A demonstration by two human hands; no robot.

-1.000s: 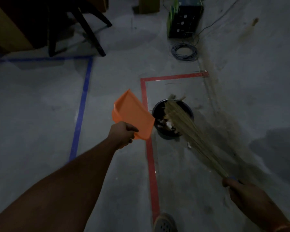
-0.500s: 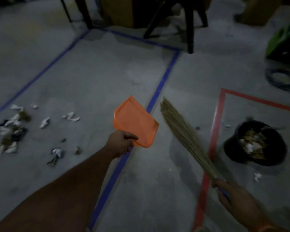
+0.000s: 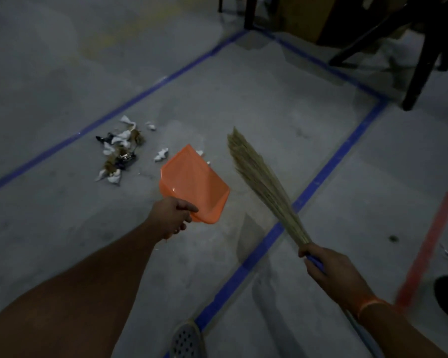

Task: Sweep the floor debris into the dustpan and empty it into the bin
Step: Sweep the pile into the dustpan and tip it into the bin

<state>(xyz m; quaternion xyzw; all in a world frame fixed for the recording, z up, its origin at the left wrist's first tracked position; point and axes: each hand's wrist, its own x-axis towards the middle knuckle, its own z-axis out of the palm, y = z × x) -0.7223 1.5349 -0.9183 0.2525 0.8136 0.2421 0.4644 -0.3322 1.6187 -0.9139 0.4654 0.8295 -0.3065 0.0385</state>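
Grey concrete floor [image 3: 243, 104], blue tape lines [image 3: 329, 166]. Broom [image 3: 259, 182], bristles raised, right hand [image 3: 331, 270] wrapped around its blue handle. Orange dustpan [image 3: 194, 182] off the floor, apparently empty, left hand [image 3: 172, 215] clenched on its handle. Debris pile [image 3: 119, 151] near, left of dustpan.
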